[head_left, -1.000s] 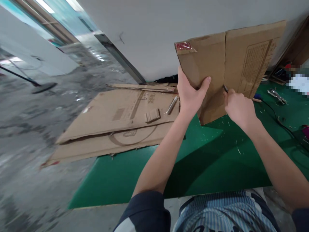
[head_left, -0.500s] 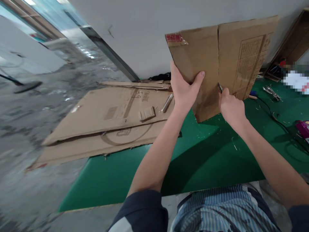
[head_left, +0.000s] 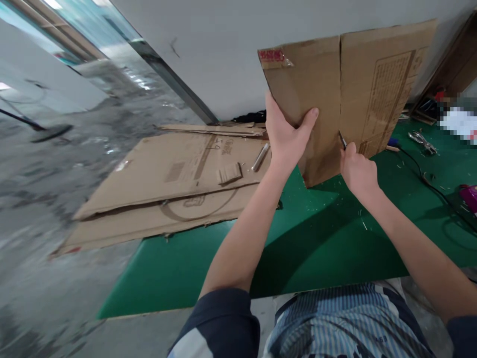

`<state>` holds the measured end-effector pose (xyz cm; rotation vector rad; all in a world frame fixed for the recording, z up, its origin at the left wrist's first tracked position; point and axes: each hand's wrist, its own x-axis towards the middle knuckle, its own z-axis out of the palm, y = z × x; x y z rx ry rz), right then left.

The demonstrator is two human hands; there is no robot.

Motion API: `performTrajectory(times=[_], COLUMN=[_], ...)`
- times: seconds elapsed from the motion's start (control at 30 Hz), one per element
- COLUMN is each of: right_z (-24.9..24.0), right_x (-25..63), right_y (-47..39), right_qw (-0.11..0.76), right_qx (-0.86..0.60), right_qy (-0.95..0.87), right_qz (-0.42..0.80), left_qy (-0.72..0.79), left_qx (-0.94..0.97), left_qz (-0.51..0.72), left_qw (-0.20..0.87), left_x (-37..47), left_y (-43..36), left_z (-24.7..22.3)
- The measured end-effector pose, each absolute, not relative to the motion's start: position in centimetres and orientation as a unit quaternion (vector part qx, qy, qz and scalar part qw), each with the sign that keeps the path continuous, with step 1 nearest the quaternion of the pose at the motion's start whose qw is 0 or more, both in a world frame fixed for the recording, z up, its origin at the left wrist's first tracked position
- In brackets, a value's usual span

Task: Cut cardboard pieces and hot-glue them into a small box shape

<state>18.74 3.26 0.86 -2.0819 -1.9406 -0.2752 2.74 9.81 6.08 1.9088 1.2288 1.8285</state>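
Observation:
A brown cardboard sheet [head_left: 357, 84] stands upright on the green table [head_left: 298, 248], with a slit running down from its top edge. My left hand [head_left: 288, 134] grips the sheet at its left side, thumb on the near face and the other fingers hidden behind. In my right hand [head_left: 357, 166] is a small knife [head_left: 342, 140], held in closed fingers. The blade tip touches the sheet near the lower end of the slit.
Flat cardboard sheets [head_left: 149, 184] lie at the left, overhanging the table, with a small cardboard piece [head_left: 229, 173] and a metallic tube [head_left: 260, 157] on them. Right are a coiled cable [head_left: 422, 142], a black cord [head_left: 428, 184] and a purple object [head_left: 468, 196]. A wall [head_left: 231, 59] stands behind.
The view has shifted slightly. The knife's blade now shows more, its tip a little lower relative to the sheet. My left hand keeps its hold.

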Motion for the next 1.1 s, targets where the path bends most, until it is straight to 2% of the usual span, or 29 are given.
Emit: performTrajectory(times=[0.33,0.7,1.1], right_z=[1.4,6.5,3.7], right_x=[18.5,19.2,18.6], right_y=[3.1,3.1,4.2], right_qw=[0.133,0.089,0.090], right_qx=[-0.731,-0.691,-0.702], right_qy=[-0.667,-0.716,-0.705], right_qz=[-0.054,-0.036,-0.043], left_qy=[0.416,0.423,0.420], left_qx=[0.647,0.644,0.632], left_qz=[0.629,0.631,0.646], left_qw=[0.108,0.086,0.086], left_x=[3.0,2.8,2.2], left_y=[9.5,10.0,11.4], left_z=[6.2,5.9,5.6])
